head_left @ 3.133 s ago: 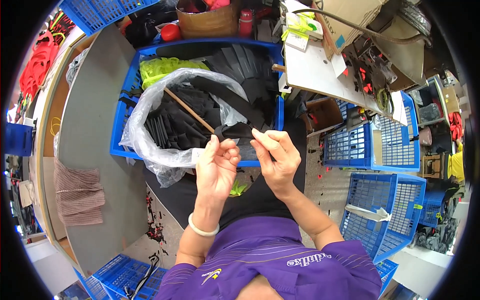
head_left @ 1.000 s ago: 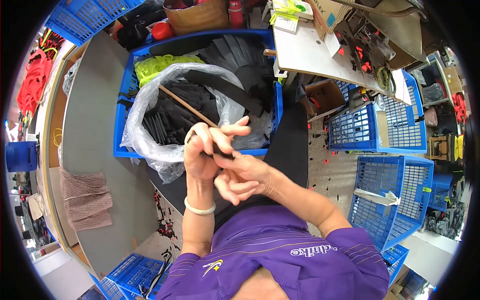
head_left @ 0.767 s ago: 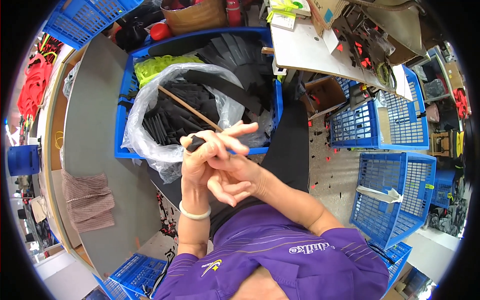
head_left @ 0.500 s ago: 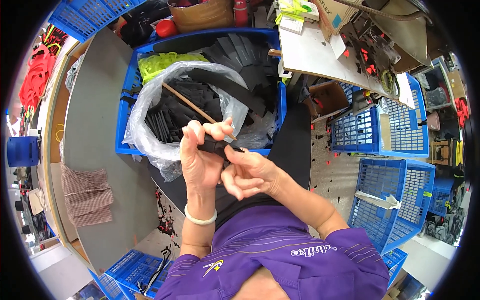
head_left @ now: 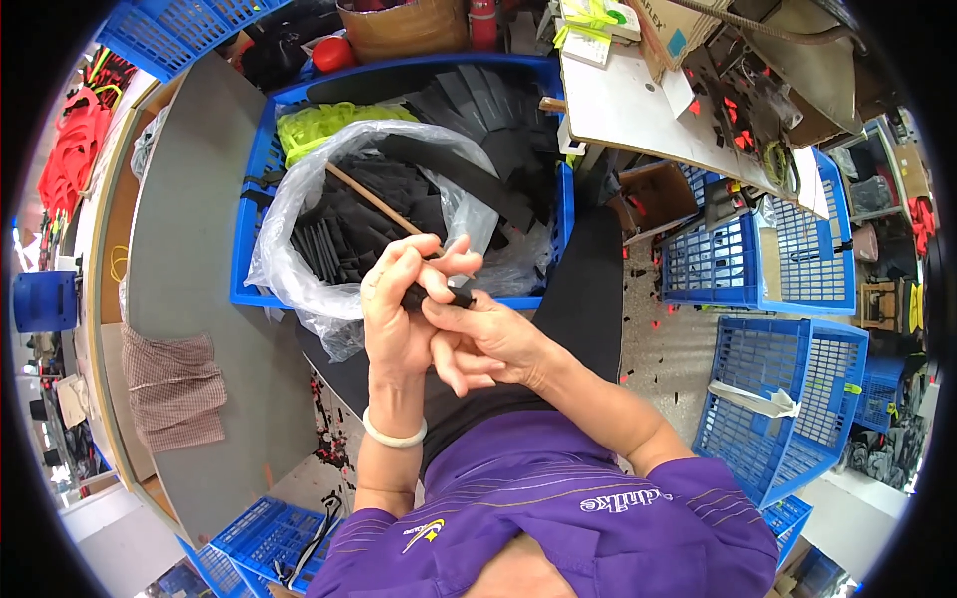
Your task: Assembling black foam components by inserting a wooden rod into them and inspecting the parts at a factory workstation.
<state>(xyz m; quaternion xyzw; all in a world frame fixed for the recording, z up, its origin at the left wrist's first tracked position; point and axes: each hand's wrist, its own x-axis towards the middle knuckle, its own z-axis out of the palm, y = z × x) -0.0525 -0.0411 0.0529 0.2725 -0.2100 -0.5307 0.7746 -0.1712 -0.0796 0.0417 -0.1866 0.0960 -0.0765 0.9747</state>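
Note:
Both hands meet over the near edge of a blue crate (head_left: 267,149). Between them is a small black fabric piece (head_left: 461,298), mostly covered by fingers. My left hand (head_left: 397,317) curls its fingers around it, and a pale bangle (head_left: 394,437) circles that wrist. My right hand (head_left: 490,341) pinches its right end with thumb and fingers. A thin wooden stick (head_left: 371,196) slants across the bag, its lower end hidden behind my left fingers. Inside the clear plastic bag (head_left: 277,234), in the crate, lie many flat black pieces (head_left: 374,214).
Yellow-green straps (head_left: 339,128) and fanned black strips (head_left: 483,105) share the crate. A grey board (head_left: 224,289) with a brown cloth (head_left: 174,389) stands at left. To the right are a white table (head_left: 618,100) and stacked blue crates (head_left: 768,389).
My hands have drawn closer together, the right one shifting slightly left. My left fingers have curled further over the black fabric piece, so less of it shows.

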